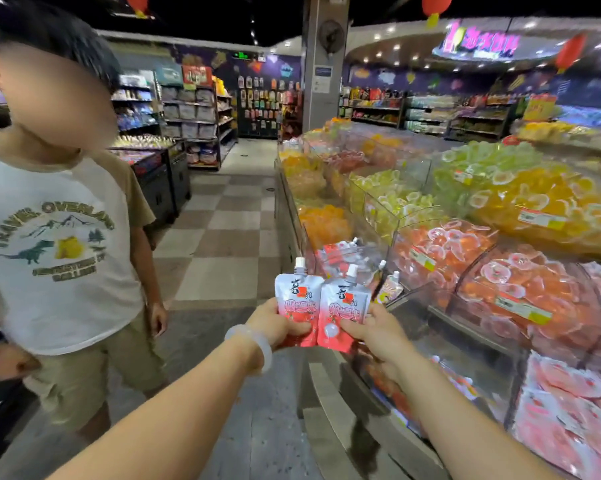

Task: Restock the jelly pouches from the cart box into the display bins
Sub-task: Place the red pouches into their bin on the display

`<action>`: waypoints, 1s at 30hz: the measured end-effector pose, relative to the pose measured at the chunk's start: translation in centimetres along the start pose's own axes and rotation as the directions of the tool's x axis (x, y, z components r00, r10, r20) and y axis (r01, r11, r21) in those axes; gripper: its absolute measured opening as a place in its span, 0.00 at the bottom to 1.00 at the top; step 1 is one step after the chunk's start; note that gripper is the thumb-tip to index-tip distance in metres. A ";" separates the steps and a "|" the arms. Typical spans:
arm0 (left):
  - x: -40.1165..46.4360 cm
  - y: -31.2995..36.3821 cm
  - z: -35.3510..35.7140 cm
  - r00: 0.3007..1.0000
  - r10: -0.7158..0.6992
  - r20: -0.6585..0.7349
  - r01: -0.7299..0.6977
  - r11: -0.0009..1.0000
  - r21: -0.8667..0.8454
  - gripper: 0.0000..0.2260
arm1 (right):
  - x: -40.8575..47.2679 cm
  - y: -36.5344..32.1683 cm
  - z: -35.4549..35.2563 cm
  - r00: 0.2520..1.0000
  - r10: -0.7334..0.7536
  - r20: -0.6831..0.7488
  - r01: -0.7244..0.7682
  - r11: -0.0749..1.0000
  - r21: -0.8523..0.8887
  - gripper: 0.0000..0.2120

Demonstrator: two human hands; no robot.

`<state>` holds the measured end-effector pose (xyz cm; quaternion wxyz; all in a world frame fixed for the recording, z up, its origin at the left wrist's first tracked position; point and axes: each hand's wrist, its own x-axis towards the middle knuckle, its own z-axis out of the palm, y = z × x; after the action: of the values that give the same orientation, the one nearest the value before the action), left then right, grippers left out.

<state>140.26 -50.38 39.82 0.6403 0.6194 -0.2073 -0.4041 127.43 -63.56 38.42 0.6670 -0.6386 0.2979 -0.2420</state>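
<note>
Before the display bins (427, 261), each hand's fingers clamp one upright jelly pouch: left hand (275, 322), right hand (378, 332), pouch bottoms hidden.

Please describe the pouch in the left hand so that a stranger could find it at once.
Start at the long display of clear plastic bins on the right, then look before its near corner, where two hands meet. The left hand, with a pale bangle, grips a white-and-red spouted jelly pouch. Its twin stands to its right, in the right hand.

floor: checkered tiles (219, 216); pillar (323, 64); shelves (202, 123); red lanterns (437, 5); ceiling spotlights
</note>
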 end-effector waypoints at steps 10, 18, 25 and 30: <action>17.8 2.2 -7.9 0.997 -0.021 -0.072 0.022 1.000 0.014 0.16 | 19.9 2.1 6.1 0.997 0.065 0.048 -0.065 0.998 -0.005 0.17; 35.4 8.3 -12.9 0.999 -0.033 -0.034 0.034 0.999 0.027 0.15 | 36.7 -0.3 9.5 0.999 0.008 -0.031 -0.008 1.000 0.005 0.14; 48.7 8.3 -12.3 0.993 -0.094 0.071 0.086 0.989 0.117 0.15 | 46.1 -0.2 7.5 0.976 -0.032 -0.217 -0.017 0.975 -0.223 0.13; 58.9 8.7 -10.5 0.962 -0.149 0.229 0.112 0.980 0.168 0.18 | 53.0 1.1 5.2 0.919 0.129 -0.372 -0.151 0.988 -0.029 0.12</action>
<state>185.18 -90.26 32.78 0.5330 0.6256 -0.2724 -0.5003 168.43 -97.09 32.64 0.5964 -0.5776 0.4693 -0.3007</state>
